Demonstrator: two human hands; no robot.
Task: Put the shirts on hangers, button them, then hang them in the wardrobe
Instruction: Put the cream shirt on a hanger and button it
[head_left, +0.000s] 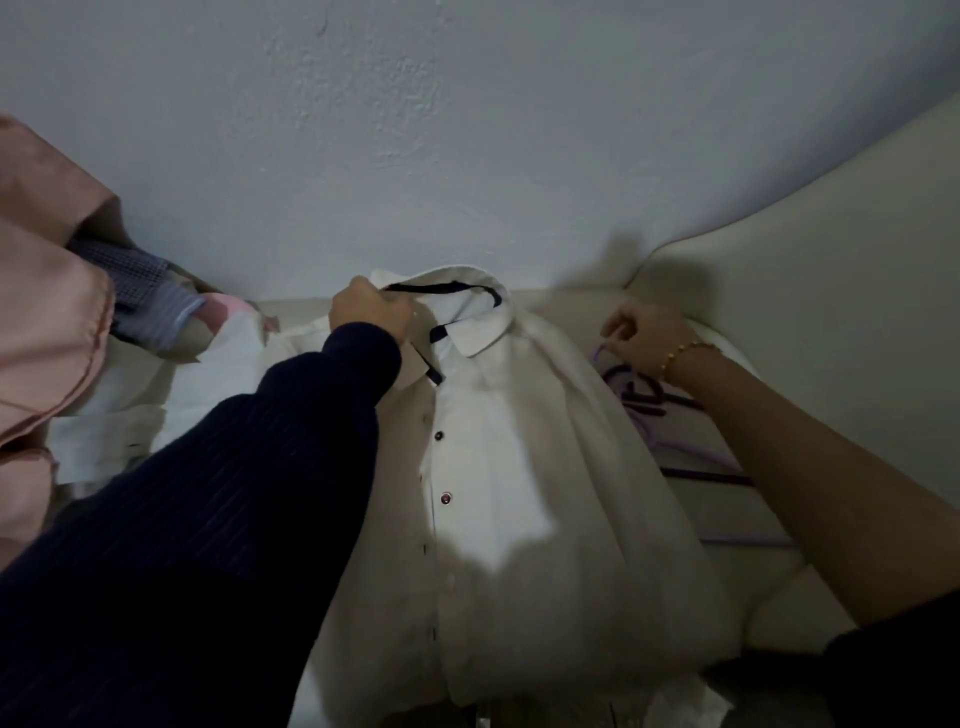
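On the cream sofa (831, 322) below me, a white shirt (519, 467) lies front up, collar towards the backrest, its dark buttons running down the middle and its hem near the bottom edge of my view; my left hand (371, 312), coming out of a dark navy sleeve (234, 493), is curled round the dark-trimmed collar (470, 314) at its left side, gripping it; my right hand (644, 332), bare-armed with a gold bracelet (680, 353) at the wrist, sits just beside the shirt's shoulder, its fingers closed on the hook of a purple hanger (605, 358); other hangers (701, 475) lie in a loose tangle on the seat under that forearm, close to the shirt's right edge; to the left, more white clothes (208, 374) are heaped on the seat, touching the shirt, with a blue-grey checked garment (140, 291) behind them and folds of pink cloth (47, 322) filling the left edge; a pale, rough-textured wall (467, 130) rises behind the sofa; the light is dim, and shadows fall across the shirt's lower half.
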